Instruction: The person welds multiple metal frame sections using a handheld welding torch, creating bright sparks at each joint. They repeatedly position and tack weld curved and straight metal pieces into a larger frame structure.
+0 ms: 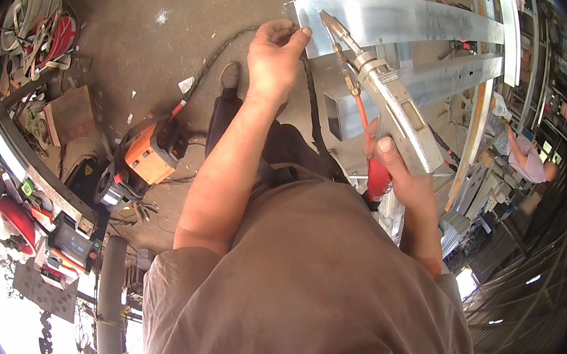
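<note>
My right hand (396, 165) is wrapped round a silver welding gun (397, 110), thumb on its side. The gun's narrow nozzle points up and left, its tip at the near end of a shiny rectangular metal tube (412, 18). A thin brass-fitted wire guide (349, 77) with an orange-red hose runs alongside the nozzle. My left hand (275, 60) is closed at the tube's left end, thumb and fingers pinching its edge. Whether a separate end piece is between the fingers is hidden.
A second metal tube (426, 89) lies below the first; both meet a long upright rail (507, 15) at right. An orange-and-black machine (151, 154) stands on the floor at left, with a black cable. Another person (530, 158) is far right. A cart with a screen (72, 240) stands lower left.
</note>
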A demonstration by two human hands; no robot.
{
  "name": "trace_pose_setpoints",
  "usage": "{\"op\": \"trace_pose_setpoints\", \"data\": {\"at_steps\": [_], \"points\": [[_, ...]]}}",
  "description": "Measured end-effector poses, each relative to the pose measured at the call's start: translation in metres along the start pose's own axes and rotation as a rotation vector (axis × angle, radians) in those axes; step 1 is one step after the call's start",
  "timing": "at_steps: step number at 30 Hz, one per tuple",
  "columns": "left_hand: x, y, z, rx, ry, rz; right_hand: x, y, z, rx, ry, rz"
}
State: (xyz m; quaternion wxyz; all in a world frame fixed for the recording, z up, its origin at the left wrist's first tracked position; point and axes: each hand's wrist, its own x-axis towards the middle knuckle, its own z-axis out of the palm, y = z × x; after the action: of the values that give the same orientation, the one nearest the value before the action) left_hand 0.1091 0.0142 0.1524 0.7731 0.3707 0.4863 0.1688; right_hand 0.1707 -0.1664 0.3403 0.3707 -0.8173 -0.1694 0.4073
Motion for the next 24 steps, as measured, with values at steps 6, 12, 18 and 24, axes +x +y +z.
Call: {"op": "trace_pose_setpoints", "data": {"at_steps": [6,12,18,24], "points": [[0.001,-0.009,-0.003,-0.193,-0.06,-0.009,-0.02,0.029,-0.009,-0.074,-0.007,-0.061],[-0.005,-0.034,-0.008,-0.468,-0.08,-0.063,-0.032,0.053,-0.015,-0.124,-0.037,-0.057],[-0.018,-0.055,-0.007,-0.479,-0.048,-0.255,-0.038,0.05,-0.009,-0.026,-0.06,-0.017],[-0.019,-0.064,-0.006,-0.512,-0.069,-0.403,-0.036,0.047,-0.007,-0.041,-0.084,-0.048]]}}
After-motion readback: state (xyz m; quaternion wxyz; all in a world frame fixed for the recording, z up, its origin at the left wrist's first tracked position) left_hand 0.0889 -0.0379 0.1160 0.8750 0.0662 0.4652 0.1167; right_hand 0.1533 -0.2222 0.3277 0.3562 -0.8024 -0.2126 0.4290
